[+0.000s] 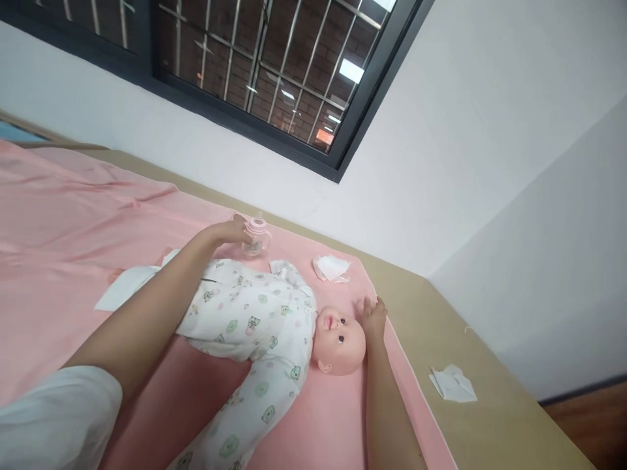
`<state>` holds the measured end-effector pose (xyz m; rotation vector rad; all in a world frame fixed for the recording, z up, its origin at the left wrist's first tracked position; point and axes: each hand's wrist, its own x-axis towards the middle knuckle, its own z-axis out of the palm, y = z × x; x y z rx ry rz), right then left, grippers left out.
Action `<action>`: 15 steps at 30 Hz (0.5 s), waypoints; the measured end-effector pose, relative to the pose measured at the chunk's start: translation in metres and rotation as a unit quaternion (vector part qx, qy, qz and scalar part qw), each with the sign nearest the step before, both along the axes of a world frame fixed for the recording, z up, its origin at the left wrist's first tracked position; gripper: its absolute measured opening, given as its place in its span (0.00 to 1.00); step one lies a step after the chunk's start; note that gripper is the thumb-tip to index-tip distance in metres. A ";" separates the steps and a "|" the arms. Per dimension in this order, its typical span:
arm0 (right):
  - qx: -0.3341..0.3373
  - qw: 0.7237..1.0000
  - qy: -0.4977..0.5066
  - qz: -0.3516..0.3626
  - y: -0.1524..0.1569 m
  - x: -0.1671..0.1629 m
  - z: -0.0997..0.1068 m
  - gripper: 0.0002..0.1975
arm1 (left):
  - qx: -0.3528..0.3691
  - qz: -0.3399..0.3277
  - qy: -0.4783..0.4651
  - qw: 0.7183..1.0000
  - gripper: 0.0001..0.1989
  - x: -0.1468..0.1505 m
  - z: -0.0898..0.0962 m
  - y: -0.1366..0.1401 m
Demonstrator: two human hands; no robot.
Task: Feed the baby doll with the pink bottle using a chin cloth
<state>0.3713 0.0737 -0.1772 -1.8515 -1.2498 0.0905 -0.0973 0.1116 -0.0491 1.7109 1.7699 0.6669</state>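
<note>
Head view: your left hand (230,232) grips the pink baby bottle (255,236), partly hiding it, while your right hand (373,316) rests open-fingered beside the doll's head (339,343).

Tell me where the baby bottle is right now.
In the head view, the pink baby bottle stands on the pink sheet beyond the doll, at the left hand fingertips.

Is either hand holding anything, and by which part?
The left hand grips the pink baby bottle at its side near the cap. The right hand holds nothing.

Doll's legs (215,450) cut off below; bottle (255,236) contents too small to tell
</note>
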 end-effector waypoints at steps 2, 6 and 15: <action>0.000 1.000 -0.003 0.000 0.000 0.001 -0.001 0.44 | -0.009 0.013 -0.004 1.000 0.44 -0.001 -0.002 0.002; 0.006 1.000 -0.004 -0.004 0.005 0.004 -0.006 0.45 | -0.041 0.047 0.003 0.998 0.44 0.001 -0.005 0.004; 0.003 1.000 0.022 -0.013 0.003 0.002 -0.004 0.43 | -0.069 0.082 0.001 0.994 0.47 0.005 -0.010 0.003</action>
